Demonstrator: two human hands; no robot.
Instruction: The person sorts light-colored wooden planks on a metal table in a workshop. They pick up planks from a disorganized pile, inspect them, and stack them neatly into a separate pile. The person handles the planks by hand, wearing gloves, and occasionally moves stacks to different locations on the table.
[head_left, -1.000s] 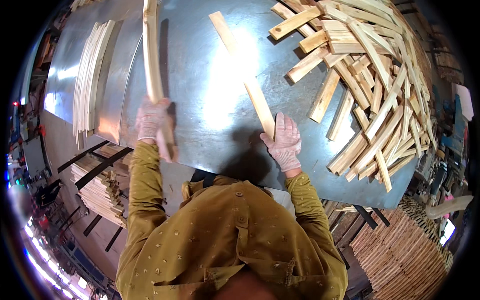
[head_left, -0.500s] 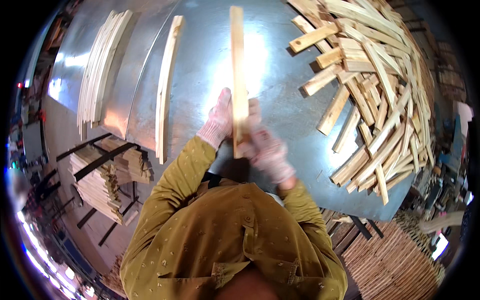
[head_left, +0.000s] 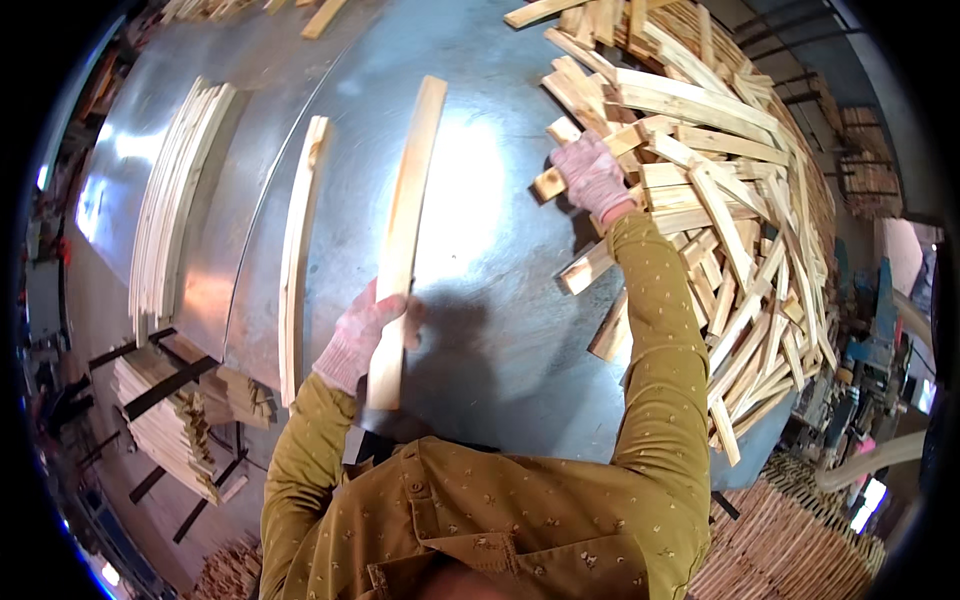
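My left hand (head_left: 362, 335), in a pinkish knitted glove, is closed around the lower part of a pale wooden strip (head_left: 408, 190). That strip points away from me, over the metal tabletop (head_left: 500, 350). To its left another wooden strip (head_left: 303, 240) lies alone, roughly parallel. Out at the right, my gloved right hand (head_left: 592, 172) reaches to the near-left edge of a loose pile of wooden strips (head_left: 735, 215). Its fingers are curled over a short wooden strip (head_left: 549, 184) whose end sticks out to the left; the fingertips are partly hidden.
A neat row of wooden strips (head_left: 180, 200) stands at the tabletop's left. Below that, stacked strips (head_left: 165, 420) rest on a dark metal rack. At the lower right is a large stack of wood (head_left: 790, 530). More strips (head_left: 325, 18) lie at the far edge.
My right hand has left the strip in front of me and reached right to the pile. My left hand still holds that strip, which now tilts and sits further left and lower in view.
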